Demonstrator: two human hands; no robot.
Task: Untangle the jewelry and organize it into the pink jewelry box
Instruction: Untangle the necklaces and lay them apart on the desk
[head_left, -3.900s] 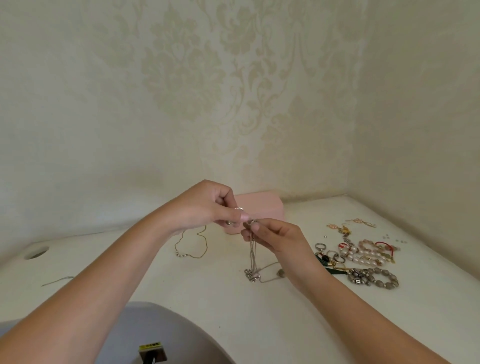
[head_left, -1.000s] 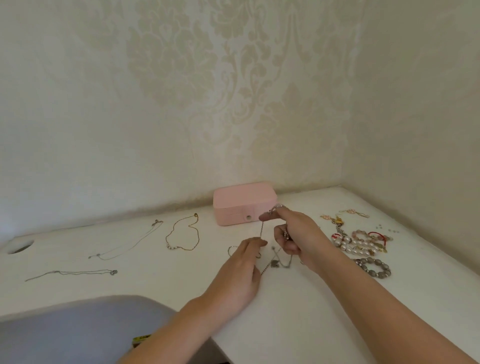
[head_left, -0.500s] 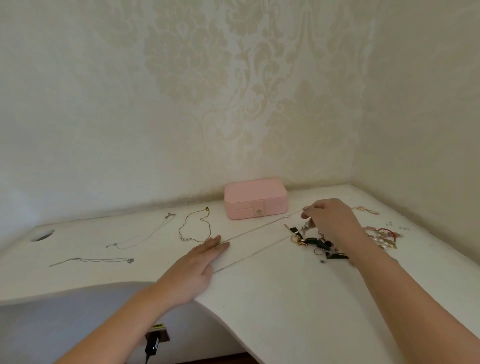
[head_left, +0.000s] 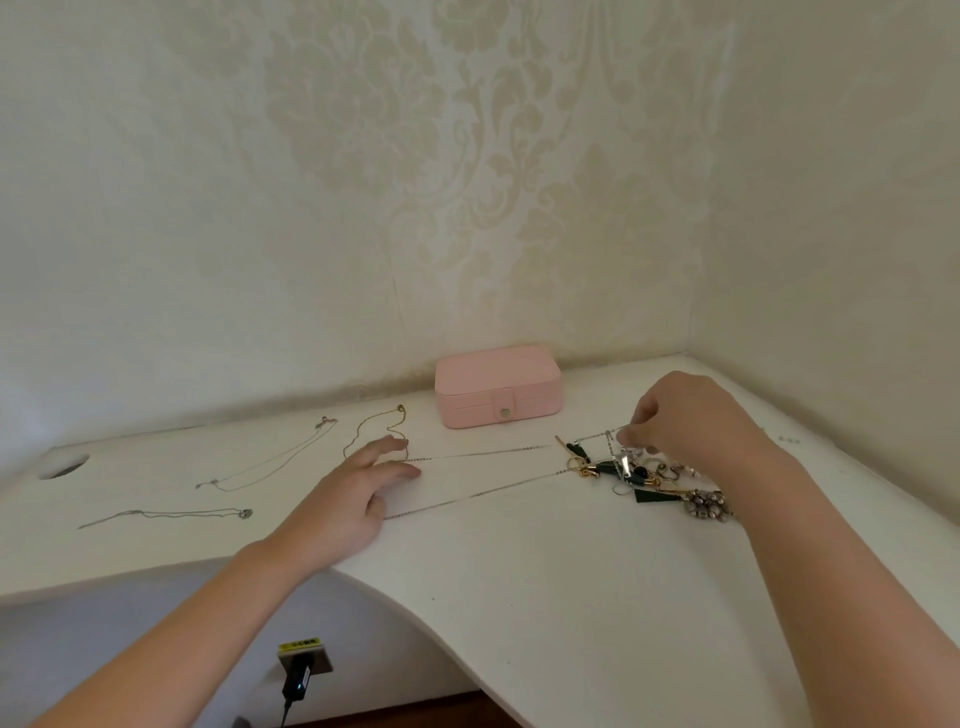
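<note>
The silver chain (head_left: 483, 454) lies stretched in two strands across the white tabletop (head_left: 519, 571), running from 9 o'clock to 3 o'clock between the hands; the left hand (head_left: 348, 504), fingers straight and spread, presses the chain's looped end flat; the right hand (head_left: 691, 421), fingers curled, pinches the other end just above a tangle of earrings and clasps (head_left: 623, 470), which lies at that hand's 7 o'clock. The pink box (head_left: 498, 387) stands closed at the chain's 12 o'clock, close to the wall; a gold necklace (head_left: 387, 428) lies at the box's 8 o'clock, touching the left fingertips; two thin silver necklaces (head_left: 270, 462) lie apart further toward 9 o'clock; a round hole (head_left: 65, 465) is cut near the tabletop's far left edge.
</note>
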